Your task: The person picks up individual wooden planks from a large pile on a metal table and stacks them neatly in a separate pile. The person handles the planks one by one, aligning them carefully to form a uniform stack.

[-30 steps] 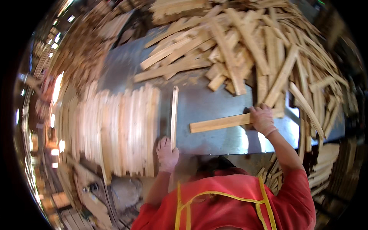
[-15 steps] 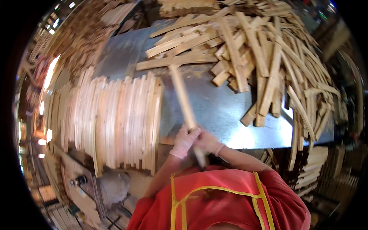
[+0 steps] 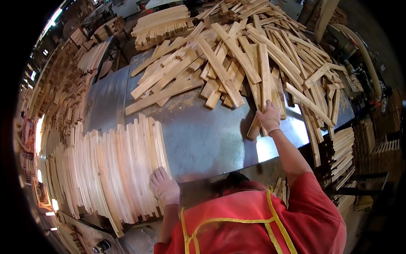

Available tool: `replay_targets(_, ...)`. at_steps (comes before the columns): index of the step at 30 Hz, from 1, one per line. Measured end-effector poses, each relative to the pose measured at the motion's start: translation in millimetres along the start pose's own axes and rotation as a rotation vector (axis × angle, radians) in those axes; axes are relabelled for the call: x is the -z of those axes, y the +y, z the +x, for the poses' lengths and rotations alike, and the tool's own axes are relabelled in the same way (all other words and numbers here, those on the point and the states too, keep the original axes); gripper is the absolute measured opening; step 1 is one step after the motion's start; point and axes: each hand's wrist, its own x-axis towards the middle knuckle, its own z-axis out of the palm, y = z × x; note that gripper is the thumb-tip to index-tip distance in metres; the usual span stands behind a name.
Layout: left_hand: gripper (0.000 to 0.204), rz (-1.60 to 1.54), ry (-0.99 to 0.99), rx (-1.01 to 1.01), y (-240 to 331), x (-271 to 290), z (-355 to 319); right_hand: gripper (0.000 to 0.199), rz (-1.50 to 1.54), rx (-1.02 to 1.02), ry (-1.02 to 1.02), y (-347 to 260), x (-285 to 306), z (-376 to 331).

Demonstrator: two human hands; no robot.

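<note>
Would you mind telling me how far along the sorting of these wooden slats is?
Done: a long row of slats stands packed side by side at the left of the metal table, the left hand resting on its near end. In hand: the right hand reaches onto a slat at the pile's edge. Left: a large loose pile covers the far side.

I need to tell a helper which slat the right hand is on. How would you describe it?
On the grey metal table, find the loose heap of slats at the far side. At its near edge, the gloved right hand rests on a short slat jutting onto bare metal.
</note>
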Motion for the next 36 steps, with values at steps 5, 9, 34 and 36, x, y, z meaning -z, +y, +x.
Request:
replay_targets(5, 0.081, -0.071, 0.096, -0.094, 26.0, -1.6, 9.8, 0.086, -0.036, -0.052, 0.121, 36.9, -30.6, 42.2)
replay_targets(9, 0.081, -0.188, 0.041, -0.165, 69.0, 12.3, 10.2, 0.078, 0.150, -0.020, 0.107, 13.6, -16.7, 53.4)
replay_targets(34, 0.078, -0.381, -0.034, -0.284, 122.2, 26.3, 13.3, 0.110, 0.277, 0.219, -0.412, -125.4, -23.0, 76.0)
replay_targets(36, 0.079, -0.483, -0.051, -0.254, 107.3, 29.3, 10.8, 0.119, 0.675, 0.199, -0.548, -115.5, -13.5, 26.1)
